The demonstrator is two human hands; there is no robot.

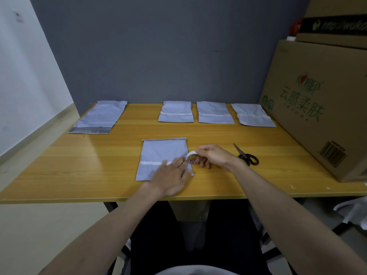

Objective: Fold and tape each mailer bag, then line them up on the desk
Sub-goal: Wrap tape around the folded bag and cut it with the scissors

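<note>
Head view: left hand (170, 176) lies flat on the folded mailer bag (161, 158) near the worktop's (79, 165) front edge, hiding its right corner; right hand (211, 155) grips the tape roll (192, 157).

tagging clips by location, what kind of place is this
Probably a small office or home packing spot: a wooden desk against a grey wall, mailers laid out on it, stacked cartons alongside, and tape with scissors.

Bare forearms, dark trousers (228, 235)
</note>
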